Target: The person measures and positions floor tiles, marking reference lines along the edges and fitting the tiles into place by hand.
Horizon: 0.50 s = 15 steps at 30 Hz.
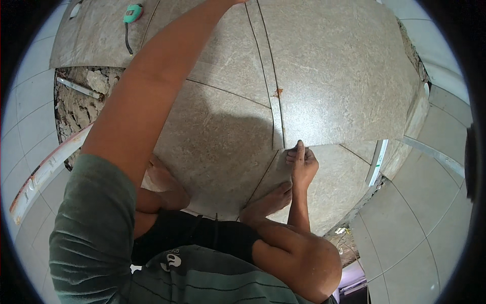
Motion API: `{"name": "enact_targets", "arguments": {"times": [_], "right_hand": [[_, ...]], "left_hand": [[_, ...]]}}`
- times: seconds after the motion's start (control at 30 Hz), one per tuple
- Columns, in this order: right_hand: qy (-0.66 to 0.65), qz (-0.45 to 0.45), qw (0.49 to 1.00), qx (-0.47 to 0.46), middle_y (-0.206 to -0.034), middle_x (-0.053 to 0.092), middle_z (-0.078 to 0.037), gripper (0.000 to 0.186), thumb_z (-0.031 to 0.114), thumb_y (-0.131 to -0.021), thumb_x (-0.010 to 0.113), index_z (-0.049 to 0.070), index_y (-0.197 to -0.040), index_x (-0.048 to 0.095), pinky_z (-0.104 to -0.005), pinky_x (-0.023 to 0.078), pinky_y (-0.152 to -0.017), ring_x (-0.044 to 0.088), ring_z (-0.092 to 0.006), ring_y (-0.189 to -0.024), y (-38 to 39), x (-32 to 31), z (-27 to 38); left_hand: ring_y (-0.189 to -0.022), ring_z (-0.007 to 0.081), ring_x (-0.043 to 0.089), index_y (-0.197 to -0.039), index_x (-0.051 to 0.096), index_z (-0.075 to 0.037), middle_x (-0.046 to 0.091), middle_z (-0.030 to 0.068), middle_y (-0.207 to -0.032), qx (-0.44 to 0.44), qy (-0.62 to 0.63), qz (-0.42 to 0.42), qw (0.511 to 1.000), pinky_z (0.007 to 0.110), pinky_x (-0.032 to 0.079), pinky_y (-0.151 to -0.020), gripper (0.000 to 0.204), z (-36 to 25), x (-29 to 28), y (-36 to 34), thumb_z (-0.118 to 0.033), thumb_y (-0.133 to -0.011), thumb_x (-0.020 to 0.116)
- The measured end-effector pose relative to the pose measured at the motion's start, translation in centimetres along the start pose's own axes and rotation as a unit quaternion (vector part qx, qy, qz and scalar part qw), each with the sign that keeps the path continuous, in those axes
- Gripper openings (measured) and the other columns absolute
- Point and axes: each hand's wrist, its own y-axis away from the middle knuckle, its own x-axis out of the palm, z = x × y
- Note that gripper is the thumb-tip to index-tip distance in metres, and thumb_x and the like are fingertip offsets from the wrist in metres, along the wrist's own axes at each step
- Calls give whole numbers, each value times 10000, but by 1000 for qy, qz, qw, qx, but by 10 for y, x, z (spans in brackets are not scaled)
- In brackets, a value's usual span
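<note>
my right hand (302, 163) pinches the near edge of the floor tile (339, 76); left hand (239, 1) cropped, can't tell its grip. seems i'm aligning; next calls for gentle nudges.

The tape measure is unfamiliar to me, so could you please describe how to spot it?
Find the left arm stretching up across the picture, then look left of its upper part. On beige tile lies the tape measure; its teal case and dark strap stand out from the stone-toned surface.
</note>
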Motion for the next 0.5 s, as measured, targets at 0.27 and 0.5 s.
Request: {"name": "enact_targets", "arguments": {"times": [0.27,0.5], "right_hand": [[-122,34,989,81,-816,711,-170,406,295,-1037,621,-74,-874,661,-328,608,-637,718,-219,-714,4,5,8],[-267,75,941,193,-1286,646,-227,480,161,-1013,626,-147,-1364,518,-375,626,-808,698,-298,-1052,31,-2,25]], "left_hand": [[-1384,435,440,-1338,589,73,523,327,-1423,-8,16,-45,999,459,362,-1167,732,12,5,4,-485,-868,648],[-1342,441,498,-1375,536,94,531,319,-1420,-12,14,-18,1000,456,403,-1142,858,23,-9,1,-570,-854,689]]}}
